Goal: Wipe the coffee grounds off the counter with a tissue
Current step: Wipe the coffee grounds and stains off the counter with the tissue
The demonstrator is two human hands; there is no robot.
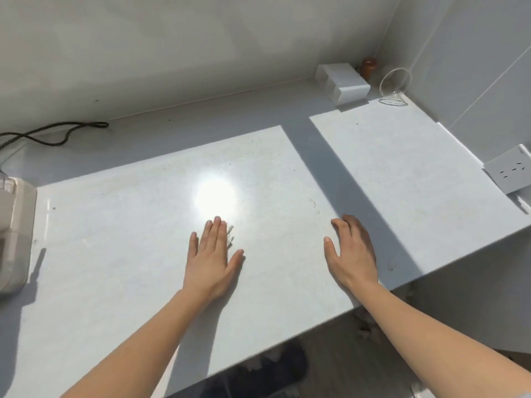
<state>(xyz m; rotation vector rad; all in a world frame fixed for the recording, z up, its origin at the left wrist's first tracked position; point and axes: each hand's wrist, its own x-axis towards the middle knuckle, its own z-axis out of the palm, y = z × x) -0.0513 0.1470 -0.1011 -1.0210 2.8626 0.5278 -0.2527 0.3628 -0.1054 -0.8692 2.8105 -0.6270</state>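
Two hands lie palm down on the white desk [115, 225], well apart: the left hand [212, 254] is flat with straight fingers, the right hand [352, 251] has slightly bent fingers, and neither holds anything. A few tiny dark specks [294, 170], perhaps coffee grounds, are scattered on the desk beyond the hands. In the far right corner stand one white box [344, 81], one clear glass piece [395, 81] and one small brown object [368, 66]; one black cable [54, 133] lies far left.

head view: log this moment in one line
left hand: open, flat on counter | right hand: open, on counter | tissue: not in view | grounds: too faint to tell
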